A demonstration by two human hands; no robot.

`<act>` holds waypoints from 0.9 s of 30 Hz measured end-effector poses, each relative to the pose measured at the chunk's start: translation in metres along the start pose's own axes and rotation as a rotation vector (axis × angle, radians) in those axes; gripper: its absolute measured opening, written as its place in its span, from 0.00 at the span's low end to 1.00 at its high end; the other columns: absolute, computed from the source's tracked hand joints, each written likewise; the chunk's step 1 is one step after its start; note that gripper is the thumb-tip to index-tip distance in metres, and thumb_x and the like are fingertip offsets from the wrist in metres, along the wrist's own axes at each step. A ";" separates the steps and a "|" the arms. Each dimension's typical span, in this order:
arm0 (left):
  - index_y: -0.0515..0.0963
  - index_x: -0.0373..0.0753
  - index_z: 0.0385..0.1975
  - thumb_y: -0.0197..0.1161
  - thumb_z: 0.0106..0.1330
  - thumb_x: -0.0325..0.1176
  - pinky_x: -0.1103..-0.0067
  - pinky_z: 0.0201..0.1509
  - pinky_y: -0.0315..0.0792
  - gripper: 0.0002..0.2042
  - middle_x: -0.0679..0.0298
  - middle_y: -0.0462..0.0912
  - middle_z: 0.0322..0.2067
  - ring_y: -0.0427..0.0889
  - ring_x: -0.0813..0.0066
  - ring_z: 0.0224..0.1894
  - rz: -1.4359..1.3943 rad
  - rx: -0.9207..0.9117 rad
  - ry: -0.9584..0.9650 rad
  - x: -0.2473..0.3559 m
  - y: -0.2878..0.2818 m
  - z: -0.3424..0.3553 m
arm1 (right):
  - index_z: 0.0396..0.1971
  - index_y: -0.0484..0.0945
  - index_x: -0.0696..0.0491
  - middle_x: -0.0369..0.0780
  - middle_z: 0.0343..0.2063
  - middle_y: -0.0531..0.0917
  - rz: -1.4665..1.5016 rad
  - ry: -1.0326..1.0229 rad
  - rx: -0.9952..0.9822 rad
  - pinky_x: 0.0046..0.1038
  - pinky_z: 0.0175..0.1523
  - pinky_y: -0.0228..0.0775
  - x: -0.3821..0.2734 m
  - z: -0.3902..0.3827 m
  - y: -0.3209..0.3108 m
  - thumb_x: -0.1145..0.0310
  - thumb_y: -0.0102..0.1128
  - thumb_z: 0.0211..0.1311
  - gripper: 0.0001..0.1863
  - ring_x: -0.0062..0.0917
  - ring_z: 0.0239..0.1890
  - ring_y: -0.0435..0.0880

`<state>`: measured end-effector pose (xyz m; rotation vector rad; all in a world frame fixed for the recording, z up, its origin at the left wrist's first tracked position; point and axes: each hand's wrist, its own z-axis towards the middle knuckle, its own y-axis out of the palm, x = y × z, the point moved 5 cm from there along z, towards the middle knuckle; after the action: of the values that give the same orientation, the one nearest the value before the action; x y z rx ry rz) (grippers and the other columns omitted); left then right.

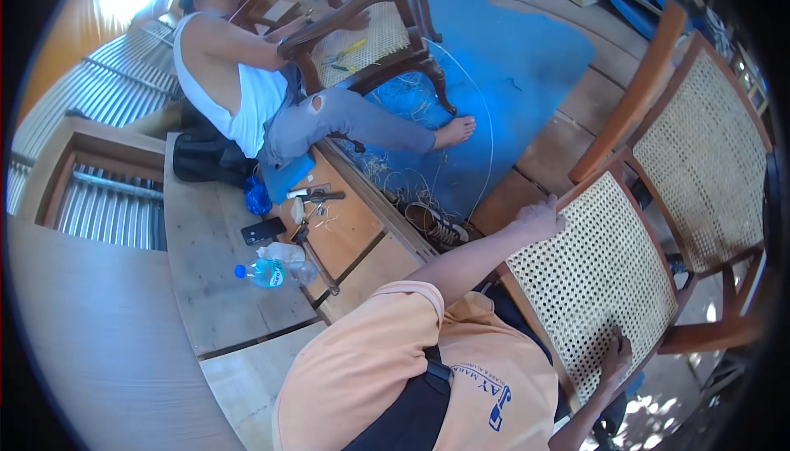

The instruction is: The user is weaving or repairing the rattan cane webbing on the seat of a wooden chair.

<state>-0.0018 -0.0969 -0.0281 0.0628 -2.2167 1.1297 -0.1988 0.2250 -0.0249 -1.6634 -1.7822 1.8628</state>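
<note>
Holding the woven panel (pixel 592 278) steady, perhaps, the left hand (pixel 539 220) curls around its far edge; the right hand (pixel 615 362) is by its near edge, grip unclear.

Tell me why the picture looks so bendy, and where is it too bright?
All in the head view: the fisheye lens bends straight edges, leaving black around the rim; glare turns the top left white, above the corrugated metal; sunlight makes bright patches on the ground at lower right; the nearer cane panel is sharp enough to show its holes.
</note>
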 end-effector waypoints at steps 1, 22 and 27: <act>0.58 0.28 0.52 0.48 0.57 0.46 0.64 0.49 0.67 0.30 0.42 0.72 0.43 0.74 0.51 0.46 -0.029 -0.045 -0.002 -0.001 -0.001 0.004 | 0.38 0.75 0.61 0.50 0.28 0.78 0.017 0.030 -0.058 0.33 0.37 0.67 -0.001 0.007 -0.006 0.66 0.50 0.54 0.15 0.38 0.29 0.77; 0.59 0.27 0.46 0.47 0.57 0.42 0.62 0.47 0.67 0.24 0.41 0.71 0.40 0.74 0.48 0.43 -0.233 -0.065 0.022 0.005 -0.006 -0.003 | 0.31 0.75 0.60 0.51 0.25 0.77 -0.243 0.177 0.235 0.37 0.34 0.65 0.041 0.046 -0.021 0.60 0.45 0.56 0.17 0.40 0.25 0.74; 0.58 0.27 0.48 0.46 0.58 0.42 0.62 0.49 0.66 0.25 0.40 0.71 0.41 0.73 0.47 0.44 -0.214 -0.056 0.017 0.004 -0.006 -0.004 | 0.31 0.75 0.60 0.52 0.24 0.77 -0.231 0.205 0.251 0.39 0.33 0.64 0.045 0.046 -0.020 0.57 0.44 0.58 0.19 0.42 0.25 0.74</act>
<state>-0.0010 -0.0961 -0.0199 0.2592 -2.1658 0.9476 -0.2606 0.2311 -0.0499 -1.4334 -1.5158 1.6696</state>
